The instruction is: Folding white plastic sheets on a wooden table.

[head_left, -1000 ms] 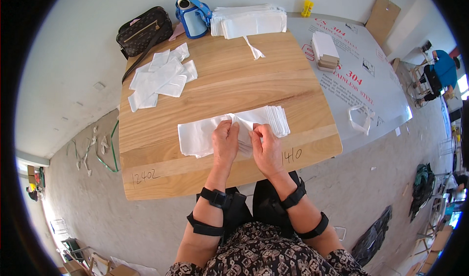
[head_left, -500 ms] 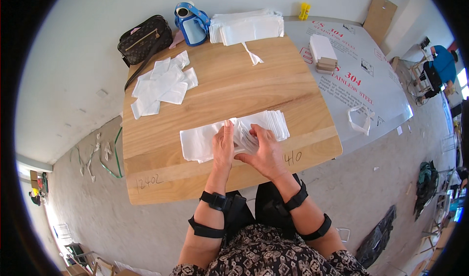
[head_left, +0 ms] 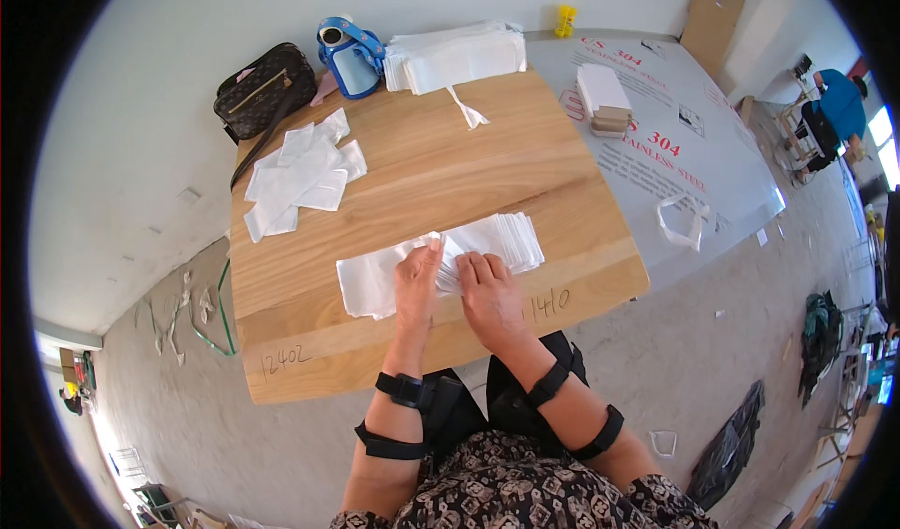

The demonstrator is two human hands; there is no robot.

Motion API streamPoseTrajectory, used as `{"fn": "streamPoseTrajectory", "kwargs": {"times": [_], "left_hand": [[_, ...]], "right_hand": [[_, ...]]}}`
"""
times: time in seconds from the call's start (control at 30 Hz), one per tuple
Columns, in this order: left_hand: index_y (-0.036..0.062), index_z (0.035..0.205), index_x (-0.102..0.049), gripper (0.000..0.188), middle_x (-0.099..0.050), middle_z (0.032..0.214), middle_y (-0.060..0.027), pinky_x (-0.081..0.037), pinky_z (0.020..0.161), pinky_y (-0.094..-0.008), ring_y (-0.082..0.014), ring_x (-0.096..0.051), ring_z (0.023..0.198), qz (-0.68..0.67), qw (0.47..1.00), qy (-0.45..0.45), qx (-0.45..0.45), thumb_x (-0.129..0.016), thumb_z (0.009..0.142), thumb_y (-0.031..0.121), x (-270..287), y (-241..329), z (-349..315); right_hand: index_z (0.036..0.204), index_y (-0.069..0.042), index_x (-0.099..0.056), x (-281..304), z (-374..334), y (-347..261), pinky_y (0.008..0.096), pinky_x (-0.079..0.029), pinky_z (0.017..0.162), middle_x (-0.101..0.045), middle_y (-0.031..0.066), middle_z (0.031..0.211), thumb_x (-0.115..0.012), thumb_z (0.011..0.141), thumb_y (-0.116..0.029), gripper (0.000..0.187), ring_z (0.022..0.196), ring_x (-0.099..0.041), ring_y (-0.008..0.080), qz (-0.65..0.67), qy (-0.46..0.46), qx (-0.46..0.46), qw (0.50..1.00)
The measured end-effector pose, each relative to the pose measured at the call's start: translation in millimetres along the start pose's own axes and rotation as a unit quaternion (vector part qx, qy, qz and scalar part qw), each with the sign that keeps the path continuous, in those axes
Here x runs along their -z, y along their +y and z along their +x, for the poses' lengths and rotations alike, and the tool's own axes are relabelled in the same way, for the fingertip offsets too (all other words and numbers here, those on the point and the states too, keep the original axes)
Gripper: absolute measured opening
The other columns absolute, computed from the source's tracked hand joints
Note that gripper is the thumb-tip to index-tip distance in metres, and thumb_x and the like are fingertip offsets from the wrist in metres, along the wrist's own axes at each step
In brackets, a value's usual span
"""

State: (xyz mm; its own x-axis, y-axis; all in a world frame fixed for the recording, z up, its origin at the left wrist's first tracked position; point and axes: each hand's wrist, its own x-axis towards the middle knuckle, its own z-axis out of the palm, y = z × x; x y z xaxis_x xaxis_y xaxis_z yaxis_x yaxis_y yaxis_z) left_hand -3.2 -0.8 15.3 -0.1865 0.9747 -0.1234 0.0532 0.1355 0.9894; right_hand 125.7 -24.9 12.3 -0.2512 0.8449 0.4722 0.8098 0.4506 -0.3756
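A stack of thin, flat white bags (head_left: 511, 239) lies near the front edge of the wooden table (head_left: 469, 174), its layers fanned at the right end. My left hand (head_left: 418, 279) is closed on the middle of the stack, with thumb and fingertips pinching its upper edge. Just to the right, my right hand (head_left: 490, 300) has its fingers bent together and pressed down on the bunched layers. Its thumb is mostly hidden, as is whatever lies under the fingers.
Loose white pieces (head_left: 298, 178) lie at the left. Along the back are a dark shoulder bag (head_left: 265, 91), a blue-and-white bottle (head_left: 354, 68) and another white stack (head_left: 455, 61). A film-covered sheet (head_left: 647, 168) at the right bears white boxes (head_left: 603, 98).
My right hand has shifted left and its fingers, apart before, are now drawn together onto the stack. My left hand keeps its hold. The whole view has shifted slightly.
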Motion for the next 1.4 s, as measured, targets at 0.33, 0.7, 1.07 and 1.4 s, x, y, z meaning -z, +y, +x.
{"fn": "streamPoseTrajectory", "kwargs": {"times": [0.33, 0.7, 1.07, 1.4], "left_hand": [[-0.0022, 0.086, -0.059, 0.050, -0.055, 0.077, -0.0021, -0.041, 0.063, -0.0273, -0.0103, -0.046, 0.069, -0.010, 1.000, -0.002, -0.011, -0.044, 0.098, 0.044, -3, 2, -1], [-0.0010, 0.096, -0.065, 0.050, -0.061, 0.084, -0.0046, -0.043, 0.065, -0.0274, -0.0124, -0.053, 0.073, 0.056, 0.995, 0.063, -0.059, -0.044, 0.098, 0.044, 22, 7, -3], [-0.0026, 0.101, -0.065, 0.048, -0.064, 0.097, -0.0103, -0.045, 0.079, -0.0303, -0.0175, -0.058, 0.089, 0.096, 0.970, 0.185, -0.126, -0.044, 0.098, 0.040, 60, 17, -25], [-0.0008, 0.095, -0.066, 0.047, -0.065, 0.090, -0.0089, -0.045, 0.077, -0.0331, -0.0185, -0.056, 0.084, 0.174, 0.963, 0.110, -0.176, -0.044, 0.098, 0.040, 27, 66, -46]], "right_hand": [[0.099, -0.004, -0.056, -3, 7, 3, 0.0383, -0.046, 0.076, -0.059, 0.0090, 0.093, -0.056, 0.076, -0.012, 0.025, 0.090, -0.055, 0.0283, 0.051, 0.033, -0.087, 0.994], [0.094, -0.007, -0.060, 4, 0, 2, 0.0357, -0.044, 0.078, -0.059, 0.0054, 0.096, -0.057, 0.074, -0.017, 0.022, 0.099, -0.055, 0.0238, 0.046, 0.149, 0.031, 0.987], [0.104, 0.004, -0.060, 7, -28, -31, 0.0441, -0.040, 0.092, -0.055, 0.0190, 0.116, -0.068, 0.069, -0.029, 0.049, 0.115, -0.047, 0.0320, 0.010, -0.018, 0.030, 0.999], [0.074, -0.005, -0.051, 54, -32, -77, 0.0399, -0.045, 0.053, -0.054, 0.0099, 0.066, -0.069, 0.074, -0.018, 0.023, 0.059, -0.058, 0.0312, 0.298, -0.003, 0.024, 0.954]]}}
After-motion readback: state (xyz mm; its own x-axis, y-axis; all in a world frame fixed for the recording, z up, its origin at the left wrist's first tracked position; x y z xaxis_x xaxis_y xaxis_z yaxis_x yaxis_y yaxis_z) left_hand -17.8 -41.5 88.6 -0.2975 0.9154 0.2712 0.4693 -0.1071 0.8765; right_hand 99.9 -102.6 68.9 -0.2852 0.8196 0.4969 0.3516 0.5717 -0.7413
